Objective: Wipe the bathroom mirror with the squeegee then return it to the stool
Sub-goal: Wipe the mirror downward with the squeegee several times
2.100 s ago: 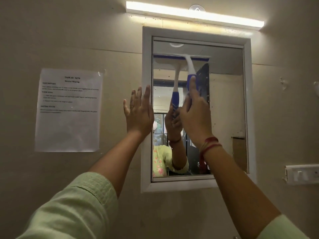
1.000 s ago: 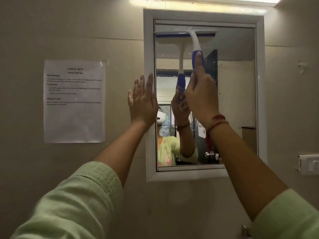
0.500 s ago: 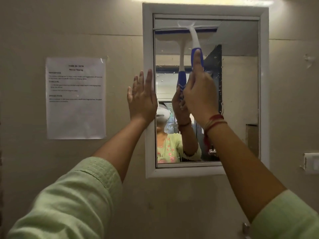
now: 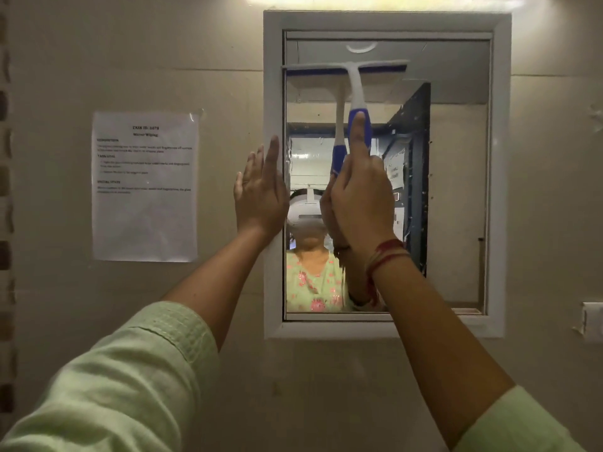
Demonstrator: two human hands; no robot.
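Now right hand [image 4: 360, 197] grips squeegee [image 4: 354, 83] against mirror [image 4: 456, 190]; left hand [image 4: 259, 194] flat against frame [image 4: 273, 93].

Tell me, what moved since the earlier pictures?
The squeegee slid up toward the top of the mirror, then came a little way down. The right hand still grips its handle; the left hand stays flat on the frame.

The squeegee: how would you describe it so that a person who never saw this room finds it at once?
Find the white-framed mirror on the beige wall. Near its top, the right hand holds the squeegee against the glass. It alone is T-shaped, white and blue.
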